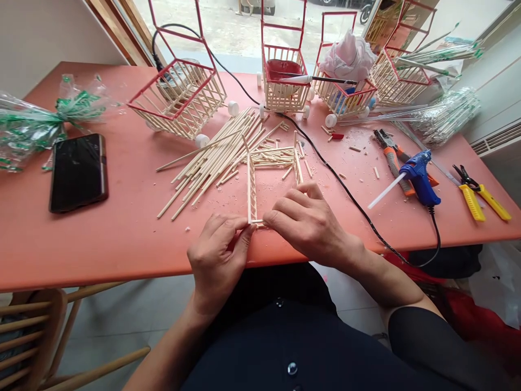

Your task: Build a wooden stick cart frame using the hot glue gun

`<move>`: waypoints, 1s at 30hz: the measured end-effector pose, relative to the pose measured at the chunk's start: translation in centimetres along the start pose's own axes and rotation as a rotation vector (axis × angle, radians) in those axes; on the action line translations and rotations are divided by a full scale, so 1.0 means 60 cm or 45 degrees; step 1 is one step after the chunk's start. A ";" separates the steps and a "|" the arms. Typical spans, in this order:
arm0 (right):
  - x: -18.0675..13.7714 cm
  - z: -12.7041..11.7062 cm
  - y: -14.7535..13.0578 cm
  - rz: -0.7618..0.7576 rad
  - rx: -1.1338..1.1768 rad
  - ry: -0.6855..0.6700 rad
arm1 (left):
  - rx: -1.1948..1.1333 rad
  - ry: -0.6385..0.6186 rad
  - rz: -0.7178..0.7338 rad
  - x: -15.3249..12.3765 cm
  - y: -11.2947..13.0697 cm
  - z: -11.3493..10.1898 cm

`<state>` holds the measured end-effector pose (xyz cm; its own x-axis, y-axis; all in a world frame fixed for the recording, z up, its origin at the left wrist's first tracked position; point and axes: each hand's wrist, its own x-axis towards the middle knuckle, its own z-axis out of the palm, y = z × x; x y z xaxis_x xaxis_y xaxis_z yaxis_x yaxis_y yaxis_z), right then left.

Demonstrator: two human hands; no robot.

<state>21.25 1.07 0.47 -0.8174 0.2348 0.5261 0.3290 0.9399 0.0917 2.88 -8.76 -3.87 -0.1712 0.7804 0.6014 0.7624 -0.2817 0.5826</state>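
Note:
A small open frame of pale wooden sticks (251, 187) stands at the table's front edge, between my two hands. My left hand (222, 250) pinches its near left corner between thumb and fingers. With curled fingers, my right hand (311, 221) grips the frame's near right side, and its fingers hide that corner. Behind the frame lie short cut sticks (272, 155). A pile of longer wooden sticks (215, 160) spreads to the left of them.
Along the back stand several red-rimmed stick carts (287, 92). A blue glue gun (421, 176), orange-handled pliers (396, 163) and yellow-handled cutters (478, 195) lie at right, with a black cable (334, 168) crossing the table. A phone (78, 172) and plastic-wrapped bundles (36, 122) are at left.

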 end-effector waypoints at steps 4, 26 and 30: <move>-0.001 0.000 0.000 -0.013 0.026 0.019 | 0.015 0.007 0.031 0.000 -0.001 0.000; -0.003 -0.003 -0.003 -0.036 0.088 0.090 | -0.048 0.048 0.084 -0.007 -0.005 -0.004; -0.003 -0.002 -0.003 -0.037 0.082 0.096 | -0.041 0.048 0.089 -0.008 -0.006 -0.005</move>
<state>21.40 0.81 0.45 -0.7873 0.1903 0.5865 0.2725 0.9606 0.0542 2.51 -9.19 -4.21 -0.1424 0.7366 0.6612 0.7529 -0.3531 0.5555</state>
